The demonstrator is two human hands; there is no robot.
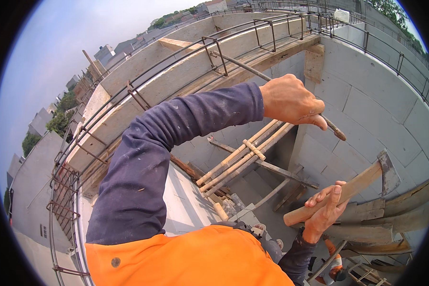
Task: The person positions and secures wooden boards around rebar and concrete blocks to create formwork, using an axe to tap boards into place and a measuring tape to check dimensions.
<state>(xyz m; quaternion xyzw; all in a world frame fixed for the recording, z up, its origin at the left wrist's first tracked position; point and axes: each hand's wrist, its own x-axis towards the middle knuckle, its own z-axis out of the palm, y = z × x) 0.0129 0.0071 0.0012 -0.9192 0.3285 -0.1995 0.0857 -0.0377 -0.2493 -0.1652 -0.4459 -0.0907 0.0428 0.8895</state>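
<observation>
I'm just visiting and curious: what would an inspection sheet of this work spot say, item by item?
Surface: top of a block wall with a rebar cage running along it inside board formwork.
Job's things: a long metal rod hooked at the cage; a wooden-handled hammer.
Clutter: bamboo poles, planks and boards in the room below.
Hands: left hand gripping the rod; right hand gripping the hammer handle.
Cables: nothing seen.
Surroundings: rooftops, trees and hazy sky beyond the wall; another person in orange far below.
</observation>
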